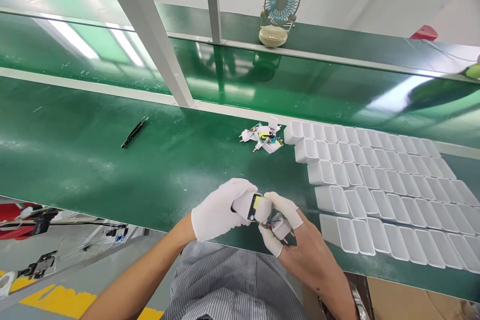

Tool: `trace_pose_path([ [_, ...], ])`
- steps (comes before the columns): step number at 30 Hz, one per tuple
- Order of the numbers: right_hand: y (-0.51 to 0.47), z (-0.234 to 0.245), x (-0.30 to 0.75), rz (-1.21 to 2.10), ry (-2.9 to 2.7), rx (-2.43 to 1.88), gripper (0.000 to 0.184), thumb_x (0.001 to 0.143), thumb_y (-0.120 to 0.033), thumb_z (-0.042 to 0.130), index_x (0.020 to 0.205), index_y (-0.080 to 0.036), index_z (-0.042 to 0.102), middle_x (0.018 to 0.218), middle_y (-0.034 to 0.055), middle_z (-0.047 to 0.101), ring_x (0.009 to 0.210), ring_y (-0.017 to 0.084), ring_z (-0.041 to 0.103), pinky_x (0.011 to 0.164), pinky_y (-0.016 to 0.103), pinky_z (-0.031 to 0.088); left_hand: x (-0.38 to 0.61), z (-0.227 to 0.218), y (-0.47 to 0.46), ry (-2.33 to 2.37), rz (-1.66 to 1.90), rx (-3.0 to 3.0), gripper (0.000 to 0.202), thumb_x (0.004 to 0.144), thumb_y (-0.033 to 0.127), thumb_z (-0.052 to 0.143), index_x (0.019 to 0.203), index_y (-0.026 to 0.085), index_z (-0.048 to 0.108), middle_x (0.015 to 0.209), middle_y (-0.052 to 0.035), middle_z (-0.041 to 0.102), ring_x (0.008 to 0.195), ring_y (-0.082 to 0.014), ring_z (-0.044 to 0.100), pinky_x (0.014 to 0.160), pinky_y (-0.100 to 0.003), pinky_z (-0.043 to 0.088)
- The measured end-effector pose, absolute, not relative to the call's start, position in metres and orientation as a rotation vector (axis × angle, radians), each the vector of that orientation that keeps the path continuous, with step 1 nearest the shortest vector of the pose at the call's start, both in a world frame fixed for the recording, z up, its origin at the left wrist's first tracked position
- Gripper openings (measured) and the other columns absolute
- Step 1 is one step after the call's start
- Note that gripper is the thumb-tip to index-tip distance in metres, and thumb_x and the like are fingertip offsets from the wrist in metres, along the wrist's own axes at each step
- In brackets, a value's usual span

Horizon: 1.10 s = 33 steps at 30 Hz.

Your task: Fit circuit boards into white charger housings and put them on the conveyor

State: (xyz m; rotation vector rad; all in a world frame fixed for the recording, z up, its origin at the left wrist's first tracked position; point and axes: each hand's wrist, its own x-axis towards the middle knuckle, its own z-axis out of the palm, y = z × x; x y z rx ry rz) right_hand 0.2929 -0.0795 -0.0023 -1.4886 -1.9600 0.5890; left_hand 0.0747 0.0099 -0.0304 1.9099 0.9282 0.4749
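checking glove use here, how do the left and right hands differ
The left hand wears a full white glove; the right hand has white finger covers only, its back bare. The left hand grips a white case, while the right hand holds a white plug. Both are partly white-covered and close together over the green bench.

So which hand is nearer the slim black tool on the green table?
Left. The white-gloved left hand is right of the tool; the finger-capped right hand is farther right.
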Motion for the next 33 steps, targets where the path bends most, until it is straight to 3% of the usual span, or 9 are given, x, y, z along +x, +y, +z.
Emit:
trace_pose_path([
  [9,-0.071,0.0,0.29,0.581,-2.035,-1.545,0.064,0.096,-0.024,0.056,0.155,-0.025,0.032,0.136,0.0124,0.061,0.122,0.027,0.063,0.1,0.045,0.057,0.075,-0.029,0.011,0.916,0.488,1.88,0.06,0.078,0.02,0.079,0.132,0.03,0.053,0.135,-0.0047,0.057,0.125,-0.0251,0.056,0.108,-0.043,0.048],
  [12,-0.067,0.0,0.287,0.49,-2.076,-1.515,0.061,0.097,-0.024,0.056,0.154,-0.018,0.034,0.136,0.0152,0.061,0.124,0.028,0.061,0.102,0.046,0.056,0.076,-0.03,0.011,0.943,0.509,1.885,0.059,0.081,0.02,0.077,0.133,0.03,0.052,0.134,-0.005,0.057,0.124,-0.0246,0.056,0.108,-0.043,0.048],
  [14,-0.065,0.0,0.284,0.395,-2.146,-1.495,0.049,0.097,-0.022,0.055,0.144,-0.013,0.046,0.128,0.016,0.066,0.121,0.028,0.062,0.105,0.046,0.054,0.077,-0.029,0.011,0.987,0.47,1.909,0.054,0.083,0.02,0.075,0.131,0.029,0.052,0.133,-0.005,0.058,0.124,-0.0251,0.057,0.107,-0.044,0.048],
  [17,-0.062,0.003,0.279,0.219,-2.355,-1.445,0.017,0.092,-0.014,0.056,0.105,-0.014,0.068,0.096,0.0117,0.071,0.102,0.026,0.067,0.112,0.045,0.047,0.079,-0.028,0.013,1.053,0.402,1.983,0.052,0.083,0.02,0.073,0.13,0.029,0.052,0.133,-0.0057,0.059,0.124,-0.027,0.057,0.109,-0.049,0.047],
  [20,-0.059,0.008,0.275,0.0,-2.545,-1.386,0.015,0.092,-0.013,0.054,0.083,-0.016,0.066,0.084,0.0104,0.068,0.086,0.025,0.067,0.111,0.05,0.045,0.079,-0.031,0.017,1.113,0.417,2.042,0.052,0.084,0.023,0.069,0.133,0.026,0.05,0.136,-0.0083,0.058,0.126,-0.0291,0.057,0.111,-0.051,0.046],
  [23,-0.057,0.012,0.271,-0.206,-2.555,-1.363,0.022,0.095,-0.011,0.044,0.084,-0.018,0.061,0.083,0.0097,0.067,0.08,0.024,0.065,0.105,0.054,0.046,0.078,-0.033,0.02,1.146,0.432,2.06,0.056,0.082,0.03,0.068,0.136,0.024,0.051,0.14,-0.0097,0.057,0.129,-0.0313,0.056,0.113,-0.051,0.044],
  [30,-0.056,0.014,0.273,-0.322,-2.513,-1.331,0.024,0.096,-0.007,0.037,0.085,-0.018,0.056,0.089,0.0119,0.067,0.081,0.022,0.064,0.088,0.044,0.051,0.077,-0.034,0.02,1.19,0.391,2.097,0.068,0.085,0.035,0.063,0.148,0.024,0.04,0.148,-0.0098,0.052,0.133,-0.03,0.054,0.113,-0.048,0.044],
  [33,-0.057,0.013,0.272,-0.285,-2.496,-1.336,0.021,0.094,-0.004,0.041,0.085,-0.016,0.056,0.083,0.0105,0.064,0.077,0.022,0.062,0.081,0.041,0.051,0.08,-0.027,0.02,1.152,0.488,2.269,0.055,0.083,0.032,0.063,0.137,0.022,0.053,0.14,-0.0109,0.059,0.126,-0.0311,0.058,0.108,-0.046,0.047],
])
